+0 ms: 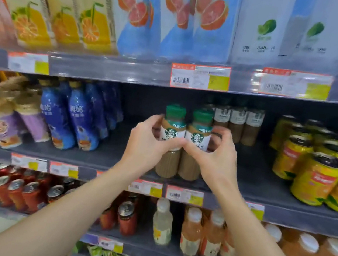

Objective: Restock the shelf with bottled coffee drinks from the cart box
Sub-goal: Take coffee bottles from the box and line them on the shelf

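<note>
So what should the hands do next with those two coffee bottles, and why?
Probably slide both back. The left hand and right hand grip two green-capped coffee bottles upright near the shelf's front edge, with bare shelf behind them before the back row of bottles.

Price tags (200, 76) blurred, unreadable

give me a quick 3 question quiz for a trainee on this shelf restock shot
1. True or false: each hand grips one green-capped coffee bottle on the dark middle shelf.
2. What stands right of the shelf gap? A) yellow cans B) blue bottles C) grapefruit cartons
3. How do the two gripped bottles stand relative to each other?

Key
1. True: left hand grips the left green-capped bottle, right hand the right green-capped bottle.
2. A, yellow cans.
3. Upright, side by side, touching or nearly.
</note>
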Tool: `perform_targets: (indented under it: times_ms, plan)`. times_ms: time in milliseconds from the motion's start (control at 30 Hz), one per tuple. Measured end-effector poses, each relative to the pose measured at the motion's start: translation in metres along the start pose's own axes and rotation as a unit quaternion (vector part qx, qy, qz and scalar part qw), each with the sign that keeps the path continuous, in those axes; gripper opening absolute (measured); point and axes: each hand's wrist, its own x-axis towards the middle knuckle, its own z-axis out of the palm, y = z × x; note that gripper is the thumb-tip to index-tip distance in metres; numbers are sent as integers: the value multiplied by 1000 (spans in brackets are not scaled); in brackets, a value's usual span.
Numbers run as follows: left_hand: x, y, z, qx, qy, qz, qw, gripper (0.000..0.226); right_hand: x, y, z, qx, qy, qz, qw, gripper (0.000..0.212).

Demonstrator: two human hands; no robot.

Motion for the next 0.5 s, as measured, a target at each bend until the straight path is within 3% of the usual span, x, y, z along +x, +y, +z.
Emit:
perform_targets:
  times_ms: [500]
  plan:
    - [29, -58, 36, -63, -55, -20, 996, 56, 21, 42, 9, -62, 35, 34, 997, 70]
